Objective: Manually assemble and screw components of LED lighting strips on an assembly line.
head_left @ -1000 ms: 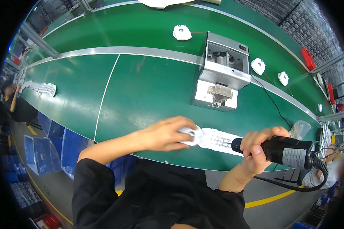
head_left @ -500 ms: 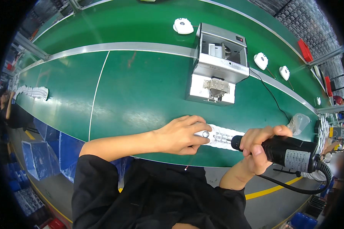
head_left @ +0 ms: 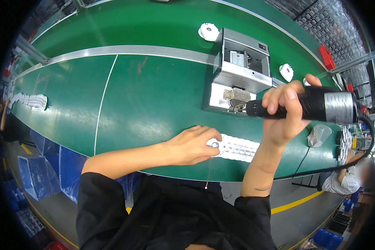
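Note:
My right hand [head_left: 288, 110] is wrapped round a black corded electric screwdriver [head_left: 314, 104], held level. The tool's tip is at the metal outlet [head_left: 238, 95] on the front of a silver screw feeder [head_left: 242, 79]; whether they touch is hard to tell. My left hand [head_left: 196, 145] lies at the bench's near edge, its fingers closed over the left end of a row of white plastic parts [head_left: 239, 148]. A round metallic piece [head_left: 215, 145] shows between thumb and fingers. From that end a thin wire [head_left: 208, 175] hangs over the edge.
White round parts [head_left: 208, 31] [head_left: 286, 72] sit on the raised back shelf. A clear plastic bag [head_left: 319, 135] lies to the right, and another white row [head_left: 29, 101] at the far left. Blue bins [head_left: 39, 175] stand below the bench. Another person [head_left: 348, 177] is at right.
My right hand has lifted the screwdriver away from the white parts, up to the feeder's outlet. My left hand has shifted slightly left with the white parts still under it.

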`<state>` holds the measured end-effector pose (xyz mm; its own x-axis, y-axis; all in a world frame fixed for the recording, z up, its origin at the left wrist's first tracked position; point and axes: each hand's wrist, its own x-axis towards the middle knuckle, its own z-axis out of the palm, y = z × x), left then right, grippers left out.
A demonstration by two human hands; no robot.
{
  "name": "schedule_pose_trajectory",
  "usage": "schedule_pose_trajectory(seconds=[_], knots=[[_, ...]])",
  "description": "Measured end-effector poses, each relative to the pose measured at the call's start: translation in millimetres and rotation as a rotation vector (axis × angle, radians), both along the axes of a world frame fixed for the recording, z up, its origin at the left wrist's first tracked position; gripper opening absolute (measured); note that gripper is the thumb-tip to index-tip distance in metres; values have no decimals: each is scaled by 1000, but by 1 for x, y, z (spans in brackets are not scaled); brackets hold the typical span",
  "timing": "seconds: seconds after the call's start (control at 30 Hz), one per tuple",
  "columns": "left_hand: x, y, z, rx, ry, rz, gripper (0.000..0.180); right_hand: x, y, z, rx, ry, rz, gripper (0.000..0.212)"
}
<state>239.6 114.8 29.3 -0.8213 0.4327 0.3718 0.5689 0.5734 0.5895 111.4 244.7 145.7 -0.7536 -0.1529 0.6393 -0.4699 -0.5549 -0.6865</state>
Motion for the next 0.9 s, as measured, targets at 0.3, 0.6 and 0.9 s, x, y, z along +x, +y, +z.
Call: schedule_pose_trajectory(seconds=[0.3, 0.6, 0.9], knots=[[6, -11, -3, 49, 20, 29, 21, -17, -21, -6, 209, -59, 50, 34], [7, -11, -9, 105, 61, 51, 20, 43, 7, -23, 110, -128, 126, 44], [8, -12, -10, 131, 81, 59, 14, 54, 9, -44, 197, -152, 179, 42]])
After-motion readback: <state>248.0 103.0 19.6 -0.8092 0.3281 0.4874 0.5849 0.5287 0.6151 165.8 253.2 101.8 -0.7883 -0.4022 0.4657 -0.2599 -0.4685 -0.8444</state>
